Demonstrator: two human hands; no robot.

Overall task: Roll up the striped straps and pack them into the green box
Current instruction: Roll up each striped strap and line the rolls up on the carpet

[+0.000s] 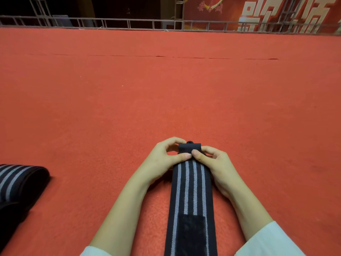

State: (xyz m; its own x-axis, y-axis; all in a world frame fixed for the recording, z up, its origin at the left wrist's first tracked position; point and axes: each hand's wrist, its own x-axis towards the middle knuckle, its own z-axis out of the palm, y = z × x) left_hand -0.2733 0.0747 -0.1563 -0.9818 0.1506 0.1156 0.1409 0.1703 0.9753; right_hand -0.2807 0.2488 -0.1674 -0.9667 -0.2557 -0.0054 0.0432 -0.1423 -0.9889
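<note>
Now you're starting the roll: your left hand (pixel 162 156) and right hand (pixel 212 161) pinch the far end of the striped strap (pixel 191 193) lying on the red carpet (pixel 166 89), so next turn it tightly towards you.

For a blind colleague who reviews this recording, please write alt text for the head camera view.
The left hand and right hand pinch the folded far end of a dark striped strap lying lengthwise on red carpet. A black fastening patch sits near its close end. A second striped strap lies at the left edge.
</note>
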